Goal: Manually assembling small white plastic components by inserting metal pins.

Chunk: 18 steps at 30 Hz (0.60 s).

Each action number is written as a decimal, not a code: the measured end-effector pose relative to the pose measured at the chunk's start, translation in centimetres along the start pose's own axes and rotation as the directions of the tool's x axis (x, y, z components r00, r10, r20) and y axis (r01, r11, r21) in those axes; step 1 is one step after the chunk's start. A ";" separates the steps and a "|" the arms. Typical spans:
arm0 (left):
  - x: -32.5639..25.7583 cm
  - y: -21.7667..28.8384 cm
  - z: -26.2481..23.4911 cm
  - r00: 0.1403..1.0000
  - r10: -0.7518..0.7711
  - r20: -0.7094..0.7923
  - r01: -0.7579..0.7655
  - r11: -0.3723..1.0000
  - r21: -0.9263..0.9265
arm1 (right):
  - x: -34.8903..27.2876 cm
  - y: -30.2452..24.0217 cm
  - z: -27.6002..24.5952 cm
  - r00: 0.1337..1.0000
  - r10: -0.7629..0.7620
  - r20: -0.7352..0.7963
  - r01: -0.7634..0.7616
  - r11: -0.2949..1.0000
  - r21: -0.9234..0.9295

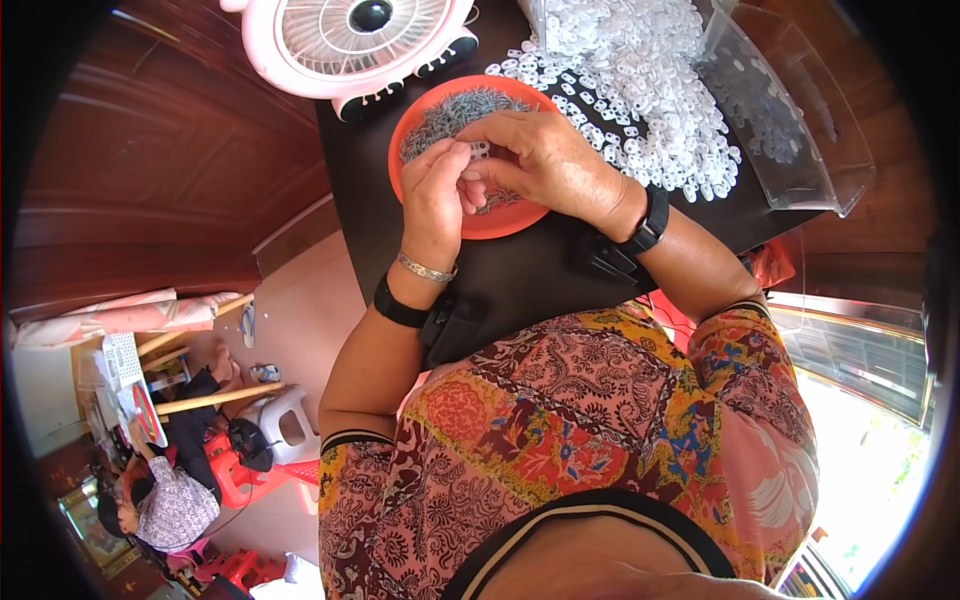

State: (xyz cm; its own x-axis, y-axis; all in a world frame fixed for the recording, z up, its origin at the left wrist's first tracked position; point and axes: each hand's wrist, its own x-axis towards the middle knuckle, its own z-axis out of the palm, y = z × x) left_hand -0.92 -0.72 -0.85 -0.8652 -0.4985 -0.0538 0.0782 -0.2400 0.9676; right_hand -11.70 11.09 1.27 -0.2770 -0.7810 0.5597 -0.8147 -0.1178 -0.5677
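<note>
The fingertips of the left hand (433,200) and right hand (562,165) met around a small white holed plastic clip (480,149), which lay amid them, though which hand clamped it could not be told. Fitting one of the slim grey metal nails (437,122) from the round orange-red plastic bowl (490,231) beneath was probably the step in hand, the next move seemingly calling for a steady push; rightward, loose white plastic clips (650,85) lay heaped on the black tabletop (362,200)

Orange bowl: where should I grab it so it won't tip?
Probably by the rim, from the left and near sides. The bowl is round with a raised edge; white pieces crowd its right. Keep it level: loose grey pieces lie inside.
</note>
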 end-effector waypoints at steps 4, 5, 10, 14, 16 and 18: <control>0.0 -0.1 0.0 1.000 0.024 0.008 -0.024 1.000 -0.020 | 0.0 -0.2 -0.1 0.999 0.043 0.019 -0.044 0.998 0.045; 0.0 0.0 0.0 1.000 0.026 0.014 -0.025 1.000 -0.017 | 0.0 -0.2 -0.1 0.998 0.049 0.026 -0.051 0.997 0.058; -0.1 0.0 -0.1 0.999 0.029 0.037 -0.029 1.000 -0.005 | 0.0 -0.1 -0.1 1.000 0.000 0.015 -0.001 0.999 0.038; -0.2 0.0 0.0 0.998 0.040 0.050 -0.040 0.999 -0.001 | 0.0 0.0 -0.2 0.999 -0.041 0.005 0.041 0.999 0.006; -0.4 0.1 0.2 0.997 0.044 0.061 -0.045 0.999 0.001 | -0.2 -0.2 -0.3 1.000 -0.028 0.012 0.028 1.000 -0.008; -0.3 -0.1 0.7 0.997 0.071 0.026 -0.071 0.997 -0.027 | -0.1 -0.3 -0.5 0.999 -0.046 -0.015 0.047 0.999 0.022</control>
State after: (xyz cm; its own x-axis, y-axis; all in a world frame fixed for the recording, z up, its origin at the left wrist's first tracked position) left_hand -1.02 0.00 -0.74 -0.8700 -0.4926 0.0220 0.1524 -0.2264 0.9620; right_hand -11.67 11.54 1.67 -0.2463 -0.7657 0.5941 -0.8151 -0.1679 -0.5544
